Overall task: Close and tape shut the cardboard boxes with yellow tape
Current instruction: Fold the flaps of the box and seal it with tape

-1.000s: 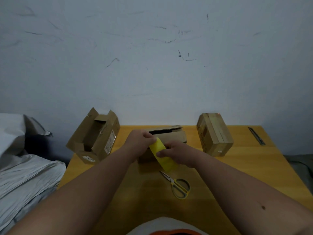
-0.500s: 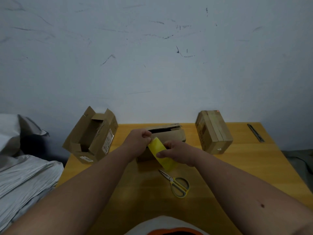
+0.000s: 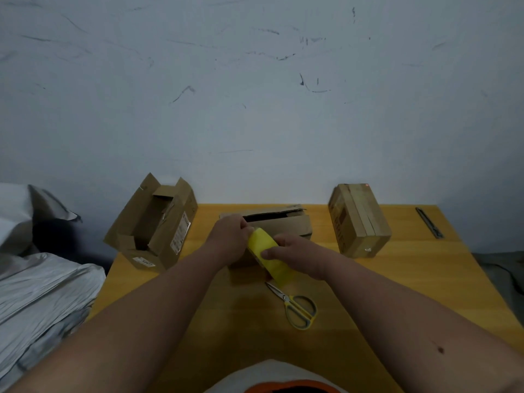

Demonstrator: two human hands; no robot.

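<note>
Centrally, both hands work a roll of yellow tape (image 3: 268, 255) directly in front of the middle box (image 3: 279, 222), whose top flaps are not fully down, a dark gap showing along the far edge. Left hand (image 3: 228, 241) pinches the upper end of the tape, fingers curled; right hand (image 3: 295, 255) grips the roll, thumb pressed across its yellow face. The tape's long axis slants from upper left, by the box's near edge, down toward the scissors (image 3: 295, 303) lying just nearer the person. Judged from this, the free end must be carried away from the body, onto the box top. Left box (image 3: 158, 225) stands open, its interior apparently empty; right box (image 3: 358, 219) is shut; its contents are hidden.
</note>
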